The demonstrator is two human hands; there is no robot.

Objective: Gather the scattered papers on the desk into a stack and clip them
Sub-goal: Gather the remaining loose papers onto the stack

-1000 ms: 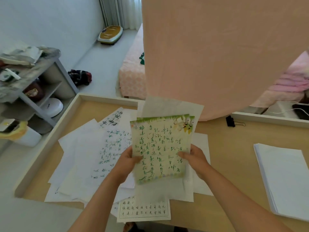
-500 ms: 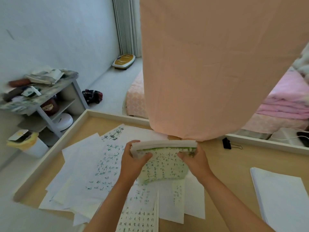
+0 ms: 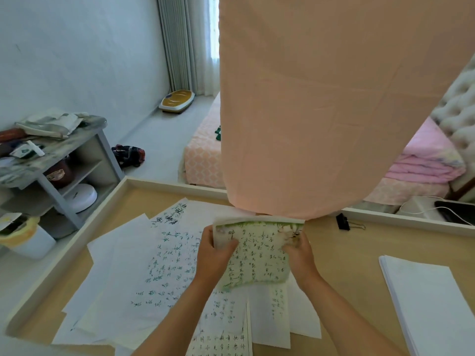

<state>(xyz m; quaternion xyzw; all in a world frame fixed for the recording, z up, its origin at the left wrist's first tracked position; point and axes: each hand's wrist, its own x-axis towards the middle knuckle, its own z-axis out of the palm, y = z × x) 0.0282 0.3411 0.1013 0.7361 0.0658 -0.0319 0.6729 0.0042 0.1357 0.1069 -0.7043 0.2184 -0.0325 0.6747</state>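
I hold a small bundle of sheets (image 3: 259, 255) upright-tilted over the middle of the worktop (image 3: 347, 255), one grip on each side. My left grip (image 3: 217, 255) is curled round its left edge, thumb across the front. My right grip (image 3: 299, 253) pinches the right edge the same way.

The front sheet is pale with a green border, a flower picture in its top right corner and rows of green handwriting. Its lower edge bows outward, and white sheets show behind its top edge.

Under and to the left of my arms the loose papers (image 3: 154, 265) lie fanned and overlapping on the worktop, some blank, some covered in green writing. One sheet with black characters (image 3: 221, 340) lies at the near edge.

A black binder clip (image 3: 343, 222) lies by the far rim to the right, apart from the papers. A neat white stack (image 3: 431, 304) sits at the right edge. A peach cloth (image 3: 321, 98) hangs over the far side.
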